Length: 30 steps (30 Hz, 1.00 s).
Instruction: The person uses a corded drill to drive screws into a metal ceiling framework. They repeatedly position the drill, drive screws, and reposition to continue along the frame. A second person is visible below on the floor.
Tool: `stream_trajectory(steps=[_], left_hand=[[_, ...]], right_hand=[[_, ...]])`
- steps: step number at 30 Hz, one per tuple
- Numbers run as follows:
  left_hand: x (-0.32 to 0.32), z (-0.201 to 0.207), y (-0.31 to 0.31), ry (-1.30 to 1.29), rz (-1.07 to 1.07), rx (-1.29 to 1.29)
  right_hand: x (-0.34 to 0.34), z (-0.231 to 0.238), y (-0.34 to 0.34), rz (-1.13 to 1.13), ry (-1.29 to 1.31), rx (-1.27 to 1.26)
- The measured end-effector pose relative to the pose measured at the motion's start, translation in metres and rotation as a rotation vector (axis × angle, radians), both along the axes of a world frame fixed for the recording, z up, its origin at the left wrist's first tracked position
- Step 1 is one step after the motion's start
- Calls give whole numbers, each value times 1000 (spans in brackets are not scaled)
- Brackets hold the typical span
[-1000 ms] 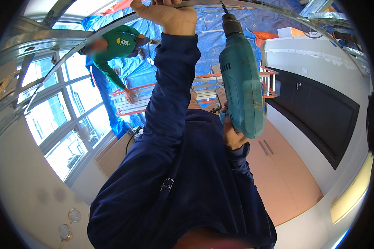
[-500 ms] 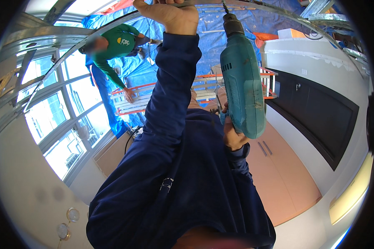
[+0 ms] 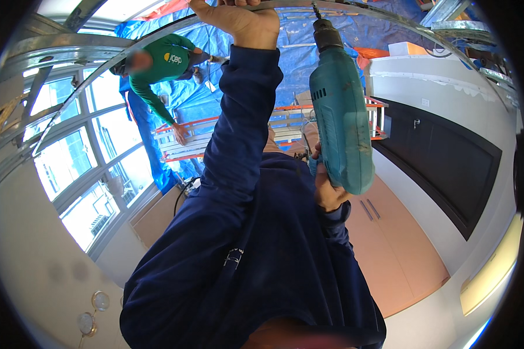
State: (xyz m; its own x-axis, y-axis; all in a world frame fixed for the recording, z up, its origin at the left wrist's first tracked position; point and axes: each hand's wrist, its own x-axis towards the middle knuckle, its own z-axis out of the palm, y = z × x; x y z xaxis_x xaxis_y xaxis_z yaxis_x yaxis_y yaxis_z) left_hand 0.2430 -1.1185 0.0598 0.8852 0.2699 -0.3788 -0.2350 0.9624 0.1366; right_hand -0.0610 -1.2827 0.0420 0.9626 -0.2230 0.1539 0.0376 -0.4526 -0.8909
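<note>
My right hand (image 3: 330, 191) is wrapped around the handle of a teal power drill (image 3: 342, 122), held upright. Its dark chuck (image 3: 327, 35) carries a drill bit (image 3: 316, 10), whose upper end meets or nearly meets a curved metal strip (image 3: 384, 15) overhead. Raised at the top edge, my left hand (image 3: 241, 22) has its fingers curled at this strip and appears to grip it. The fingertips are partly cut off by the picture's edge.
A person in a green shirt (image 3: 166, 61) stands at left, one hand on a red-edged ladder (image 3: 195, 136). Blue tarpaulin (image 3: 285, 64) lies beyond. Metal framing (image 3: 70, 52) crosses the upper left. Windows (image 3: 93, 163) line the left; a dark door (image 3: 442, 157) is at right.
The drill has shifted very slightly to the right against the strip. My left hand stays at the metal strip, and the other person keeps nearly the same pose.
</note>
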Motion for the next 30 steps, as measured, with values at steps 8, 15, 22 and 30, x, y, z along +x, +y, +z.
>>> stream_trajectory(steps=[8,15,22,30], left_hand=[[-5,3,5,-160,-124,31],[-78,21,-19,-23,-695,506],[-83,18,-36,-213,-911,461],[-78,10,-38,-196,-844,485]], right_hand=[[1,0,0,41,-4,-15],[-7,-5,-8,41,-73,-232],[7,-32,-7,-63,-315,-393],[21,-44,-13,-5,-419,-253]])
